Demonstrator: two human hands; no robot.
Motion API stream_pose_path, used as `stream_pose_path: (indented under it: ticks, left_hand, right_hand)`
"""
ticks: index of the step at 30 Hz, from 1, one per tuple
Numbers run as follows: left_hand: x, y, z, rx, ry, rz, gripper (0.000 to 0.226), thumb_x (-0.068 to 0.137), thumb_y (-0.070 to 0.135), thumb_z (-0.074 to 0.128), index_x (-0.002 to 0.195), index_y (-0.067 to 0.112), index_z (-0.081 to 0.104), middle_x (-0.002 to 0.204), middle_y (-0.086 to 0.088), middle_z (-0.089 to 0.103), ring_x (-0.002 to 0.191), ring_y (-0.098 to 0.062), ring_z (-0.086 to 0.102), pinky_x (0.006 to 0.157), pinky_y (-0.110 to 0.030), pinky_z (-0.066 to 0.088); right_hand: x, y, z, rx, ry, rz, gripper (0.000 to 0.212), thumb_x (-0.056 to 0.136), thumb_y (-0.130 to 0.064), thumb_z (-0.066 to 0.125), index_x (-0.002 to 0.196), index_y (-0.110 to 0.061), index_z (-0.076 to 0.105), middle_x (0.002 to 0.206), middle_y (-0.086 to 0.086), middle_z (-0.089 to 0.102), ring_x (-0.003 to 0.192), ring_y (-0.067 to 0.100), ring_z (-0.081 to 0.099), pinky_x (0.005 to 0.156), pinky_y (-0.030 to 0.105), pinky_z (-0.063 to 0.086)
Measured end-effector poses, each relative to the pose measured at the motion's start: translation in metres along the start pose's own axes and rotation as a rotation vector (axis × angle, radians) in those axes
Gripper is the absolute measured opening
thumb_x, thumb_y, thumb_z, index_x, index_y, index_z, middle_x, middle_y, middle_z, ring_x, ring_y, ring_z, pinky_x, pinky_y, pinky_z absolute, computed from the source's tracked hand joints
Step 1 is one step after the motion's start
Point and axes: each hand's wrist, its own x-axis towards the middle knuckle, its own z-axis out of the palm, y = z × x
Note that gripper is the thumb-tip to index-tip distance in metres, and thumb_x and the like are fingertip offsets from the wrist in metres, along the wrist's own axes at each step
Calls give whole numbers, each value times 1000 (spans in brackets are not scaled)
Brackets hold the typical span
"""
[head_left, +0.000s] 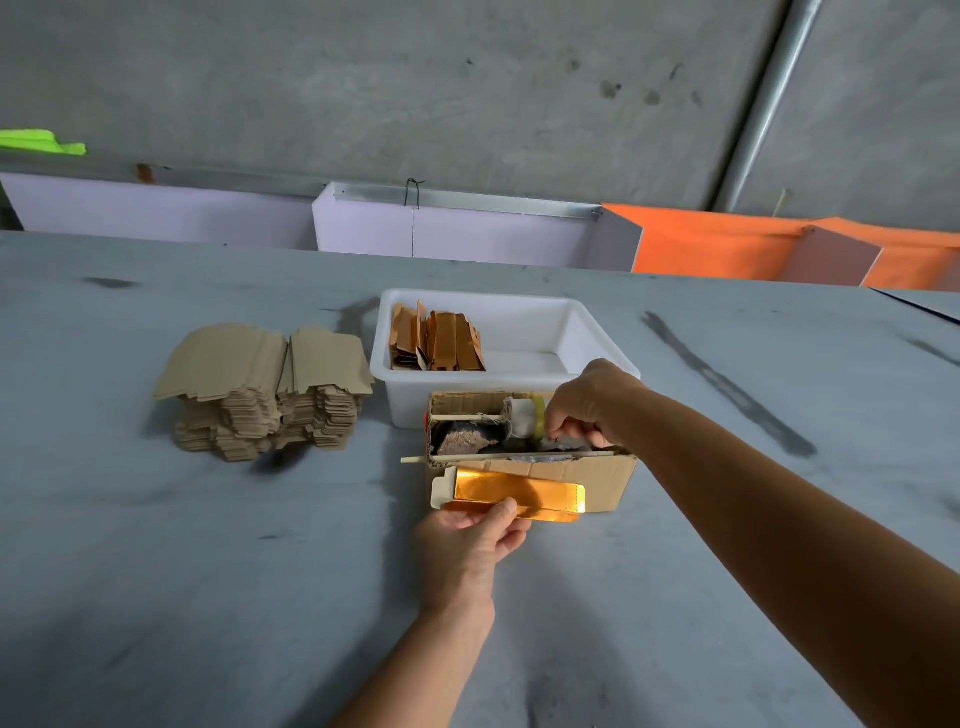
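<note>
Nearest, on grey scuffed bench (208, 571): left hand (470, 540), forearm in from the bottom edge. Thumb on top, fingers (511, 540) curled beneath, gripping the near long edge of a gold foil carton blank (514, 493). Blank partly folded, shiny side up, pale tab at its left end, lying lengthwise against the front wall of the cardboard box (576, 475).

Just behind: that box, open-topped, corrugated, touching the white tub's front. A thin wooden stick (467, 458) laid along the front rim, poking out past the left corner. A second stick further back, running to a roll of clear tape (527, 418). Dark crumpled scraps (462, 439) at the bottom.

Right hand (587, 405) over the box's right half, arm stretched in from the right edge. Fingers (571, 431) bent downward into the box just beside the tape roll. Tips partly hidden among the scraps; cannot tell whether pinching anything.

Further back: white plastic tub (519, 312), with a row of folded gold cartons (439, 343) standing on edge at its left end.

Left of the tub, near but apart: two leaning stacks of flat brown card blanks (265, 395), plain side up.

Beyond the bench's far edge: lilac panels (156, 208), orange panels (727, 244) to the right, bare concrete wall (467, 78) above, a bright green scrap (41, 141) at far left.
</note>
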Motion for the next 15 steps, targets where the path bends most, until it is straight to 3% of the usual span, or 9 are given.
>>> stream_pose_path:
  ticks: [2, 10, 15]
  left_hand:
    - [1, -1, 2, 0, 13, 2, 8, 79, -7, 68, 75, -1, 64, 56, -8, 68, 52, -19, 68, 50, -23, 55]
    - [3, 0, 8, -6, 49, 17, 13, 79, -8, 67, 73, 2, 63, 54, -6, 67, 49, -18, 66, 53, -26, 58]
    - [2, 0, 9, -8, 65, 22, 12, 78, -8, 68, 76, 3, 63, 57, -7, 68, 50, -19, 67, 53, -27, 58]
  right_hand:
    - [-1, -1, 0, 24, 20, -8, 25, 70, 11, 67, 62, -6, 50, 47, 6, 45, 29, 8, 38, 32, 9, 28]
    - [-10, 3, -2, 111, 8, -13, 22, 70, 11, 65, 61, -4, 52, 26, 2, 41, 18, 8, 33, 31, 7, 26]
    - [-13, 15, 4, 139, 72, -44, 21, 66, 10, 65, 58, -4, 52, 55, 10, 49, 38, 15, 40, 34, 15, 26]
